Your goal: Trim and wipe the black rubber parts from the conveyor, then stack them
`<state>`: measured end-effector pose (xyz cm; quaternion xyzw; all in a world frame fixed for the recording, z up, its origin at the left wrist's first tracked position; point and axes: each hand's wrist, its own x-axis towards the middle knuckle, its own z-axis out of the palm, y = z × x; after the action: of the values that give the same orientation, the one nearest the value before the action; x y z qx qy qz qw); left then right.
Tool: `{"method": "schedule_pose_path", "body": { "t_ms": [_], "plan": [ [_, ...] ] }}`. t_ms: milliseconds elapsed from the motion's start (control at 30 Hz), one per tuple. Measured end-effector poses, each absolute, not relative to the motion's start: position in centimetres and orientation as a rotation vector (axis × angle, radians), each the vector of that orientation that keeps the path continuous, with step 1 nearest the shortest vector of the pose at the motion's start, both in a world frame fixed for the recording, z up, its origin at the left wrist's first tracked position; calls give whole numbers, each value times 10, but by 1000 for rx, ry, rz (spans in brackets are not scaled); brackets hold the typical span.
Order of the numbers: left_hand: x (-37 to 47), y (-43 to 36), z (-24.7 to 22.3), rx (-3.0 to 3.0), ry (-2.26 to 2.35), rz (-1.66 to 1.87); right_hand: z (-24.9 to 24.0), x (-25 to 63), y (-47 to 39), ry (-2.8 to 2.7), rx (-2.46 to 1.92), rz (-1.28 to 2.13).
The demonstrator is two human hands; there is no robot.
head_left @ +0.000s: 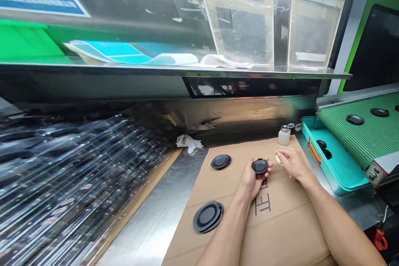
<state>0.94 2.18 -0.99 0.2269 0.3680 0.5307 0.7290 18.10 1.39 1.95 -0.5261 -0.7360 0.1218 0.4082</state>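
In the head view, my left hand (248, 179) is closed around a round black plastic disc (259, 166) with a raised rim and a small tab, its flat face turned up. Just to the right, the fingers of my right hand (293, 163) pinch a small cream-coloured piece (278, 159), perhaps cloth or cotton; most of it is hidden. The piece and the disc are apart. Both hands are above a brown cardboard sheet (289, 220). Left of my hands lie a smaller stack of black discs (220, 161) and a larger stack (207, 217) nearer to me.
A small whitish bottle (284, 136) stands at the cardboard's far right corner. To the right are a teal bin (346, 186) with black discs and a green conveyor belt (352, 141) carrying more. A white cloth (189, 144) lies far left; a metal shelf (174, 69) crosses above.
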Motion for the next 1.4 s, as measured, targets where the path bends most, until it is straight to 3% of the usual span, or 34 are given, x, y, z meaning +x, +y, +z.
{"method": "schedule_pose_path", "body": {
  "t_ms": [200, 467, 833, 1067, 1233, 1400],
  "plan": [
    [17, 21, -13, 389, 595, 1157, 10, 163, 13, -1700, -1326, 319],
    [32, 15, -16, 242, 497, 1236, -4, 135, -1, -2024, -1465, 3],
    [26, 16, -17, 208, 466, 1182, -2, 139, 5, -2208, -1146, 260],
    [34, 13, -14, 264, 421, 1145, 5, 146, 5, -2070, -1212, 186],
    [29, 19, -17, 216, 473, 1167, 3, 143, 0, -2290, -1125, 271],
    [31, 18, -21, 232, 470, 1203, 3, 147, 3, -2124, -1319, 81]
  ]
}}
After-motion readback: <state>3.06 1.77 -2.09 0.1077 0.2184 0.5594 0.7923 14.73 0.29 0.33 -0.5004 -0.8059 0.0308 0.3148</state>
